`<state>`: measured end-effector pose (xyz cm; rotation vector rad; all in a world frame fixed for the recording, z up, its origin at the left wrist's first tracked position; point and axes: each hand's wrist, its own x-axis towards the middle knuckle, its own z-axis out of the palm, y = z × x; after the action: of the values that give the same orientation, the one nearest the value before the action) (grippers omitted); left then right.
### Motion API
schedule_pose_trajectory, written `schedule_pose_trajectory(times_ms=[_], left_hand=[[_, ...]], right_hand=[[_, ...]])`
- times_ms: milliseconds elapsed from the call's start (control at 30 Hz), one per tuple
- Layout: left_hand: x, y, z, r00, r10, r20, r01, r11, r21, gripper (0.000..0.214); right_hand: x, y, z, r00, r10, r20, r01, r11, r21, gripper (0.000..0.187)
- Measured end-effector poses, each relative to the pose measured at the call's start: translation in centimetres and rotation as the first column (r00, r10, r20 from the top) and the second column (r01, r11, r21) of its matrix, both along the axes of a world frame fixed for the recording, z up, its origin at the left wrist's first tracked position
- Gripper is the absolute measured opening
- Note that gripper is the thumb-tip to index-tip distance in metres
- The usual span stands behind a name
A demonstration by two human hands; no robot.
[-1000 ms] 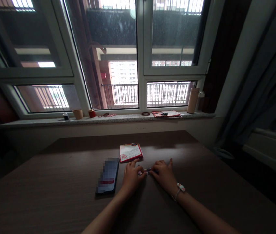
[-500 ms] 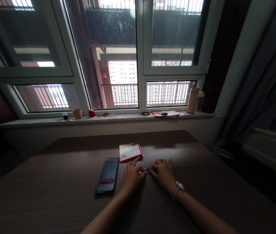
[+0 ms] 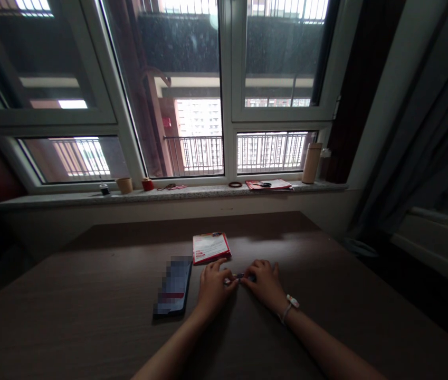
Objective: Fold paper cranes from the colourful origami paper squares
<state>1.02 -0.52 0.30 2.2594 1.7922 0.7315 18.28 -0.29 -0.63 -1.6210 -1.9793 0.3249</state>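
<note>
Between my two hands, just above the brown table (image 3: 101, 285), is a small thin dark and shiny item (image 3: 239, 276), too small to name. My left hand (image 3: 213, 285) pinches its left end between thumb and index finger. At the other end my right hand (image 3: 265, 282) pinches it too, with the little finger lifted. The fingers cover most of the item. A white and red booklet or stack of cards (image 3: 210, 247) lies just beyond my left hand. To the left of that hand lies a dark phone (image 3: 176, 287), its screen partly pixelated.
On the stone windowsill (image 3: 203, 192) behind the table stand an ink-like small bottle (image 3: 104, 189), a tan cup (image 3: 124, 185), a red jar (image 3: 147, 184), scissors on red papers (image 3: 265, 184), a dark ring (image 3: 235, 184) and a beige flask (image 3: 311, 163).
My fingertips have shifted slightly around the small item, and the left index finger sits a little lower. The phone and booklet stay in place; the whole view has moved slightly.
</note>
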Motion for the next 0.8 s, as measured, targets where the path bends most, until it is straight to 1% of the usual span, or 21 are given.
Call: schedule_pose_trajectory(times_ms=[100, 200, 400, 633, 800], left_hand=[[0.0, 0.1, 0.0, 1.0, 0.009, -0.005, -0.009, 1.0, -0.014, 0.008], [0.1, 0.1, -0.1, 1.0, 0.018, -0.017, -0.018, 1.0, -0.023, 0.008], [0.0, 0.3, -0.3, 1.0, 0.022, -0.013, -0.023, 0.999, -0.032, 0.008], [-0.6, 0.3, 0.5, 1.0, 0.016, 0.02, -0.013, 0.993, -0.118, 0.011], [-0.9, 0.4, 0.4, 1.0, 0.003, 0.031, 0.001, 0.989, -0.148, 0.016]], right_hand=[[-0.1, 0.1, 0.1, 1.0, -0.008, -0.028, 0.007, 0.999, -0.049, 0.019], [-0.1, 0.1, 0.2, 0.999, -0.01, -0.047, 0.007, 0.998, -0.068, 0.016], [-0.1, 0.2, 0.0, 0.998, -0.008, -0.062, 0.003, 0.997, -0.076, 0.011], [0.1, 0.5, -0.4, 0.996, -0.028, -0.085, 0.023, 0.998, -0.061, 0.01], [0.6, 0.8, -0.4, 0.996, -0.032, -0.079, 0.026, 0.997, -0.067, 0.01]])
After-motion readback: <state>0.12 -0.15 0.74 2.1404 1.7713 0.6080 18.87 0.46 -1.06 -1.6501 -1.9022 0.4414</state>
